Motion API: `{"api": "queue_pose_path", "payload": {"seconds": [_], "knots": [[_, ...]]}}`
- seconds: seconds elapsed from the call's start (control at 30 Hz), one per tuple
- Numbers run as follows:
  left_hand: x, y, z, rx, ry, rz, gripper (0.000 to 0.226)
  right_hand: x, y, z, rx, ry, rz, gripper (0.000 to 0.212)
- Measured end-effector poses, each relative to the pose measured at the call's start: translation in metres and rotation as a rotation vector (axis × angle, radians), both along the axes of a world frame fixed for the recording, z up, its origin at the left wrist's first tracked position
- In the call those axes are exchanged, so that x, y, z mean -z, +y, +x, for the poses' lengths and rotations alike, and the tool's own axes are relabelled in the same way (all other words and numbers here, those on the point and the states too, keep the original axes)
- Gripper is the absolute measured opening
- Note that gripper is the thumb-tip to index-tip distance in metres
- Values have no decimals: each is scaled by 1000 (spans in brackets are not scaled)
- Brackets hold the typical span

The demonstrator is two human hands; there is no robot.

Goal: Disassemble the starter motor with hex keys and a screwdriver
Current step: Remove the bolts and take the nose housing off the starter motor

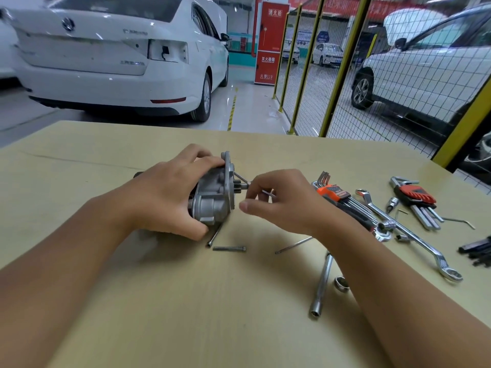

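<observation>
Left hand (170, 197) is wrapped round the grey cast-metal starter motor (212, 192), which lies on its side on the tan wooden table (186, 301), flange pointing right. Just in front of it lie two long dark bolts (229, 248). Right hand (281, 203) sits at the motor's nose, fingers curled and pinching a thin silver hex key (240, 178) that reaches to the flange. Further right: an orange-holder hex key set (337, 195), a long chrome socket extension (322, 285), a chrome ring spanner (414, 235), then a red-holder hex key set (415, 197).
</observation>
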State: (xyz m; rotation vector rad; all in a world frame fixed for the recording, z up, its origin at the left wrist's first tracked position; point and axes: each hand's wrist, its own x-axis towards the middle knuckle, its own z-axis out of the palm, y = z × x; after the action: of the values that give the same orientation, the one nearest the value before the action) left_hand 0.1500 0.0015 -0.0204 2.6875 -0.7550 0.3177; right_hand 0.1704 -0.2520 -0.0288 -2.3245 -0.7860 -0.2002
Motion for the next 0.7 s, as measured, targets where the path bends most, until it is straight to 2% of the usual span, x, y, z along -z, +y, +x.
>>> {"api": "queue_pose_path", "payload": {"seconds": [0.13,0.27,0.37,0.53,0.63,0.7], "knots": [[-2,0,4,-15,-2,-73,96,1,3,-3,-73,-1,-69,17],[-6,2,6,-35,-13,-129,83,2,3,-3,-35,6,-89,13],[-12,7,5,-37,48,-151,70,3,1,-1,19,48,-120,12],[-25,30,5,-21,207,-263,71,8,6,-1,18,66,-126,11],[-32,46,5,-14,292,-323,68,8,9,-5,-17,68,-115,19],[-38,55,7,-46,301,-368,65,7,12,-9,-81,86,-111,31]]}}
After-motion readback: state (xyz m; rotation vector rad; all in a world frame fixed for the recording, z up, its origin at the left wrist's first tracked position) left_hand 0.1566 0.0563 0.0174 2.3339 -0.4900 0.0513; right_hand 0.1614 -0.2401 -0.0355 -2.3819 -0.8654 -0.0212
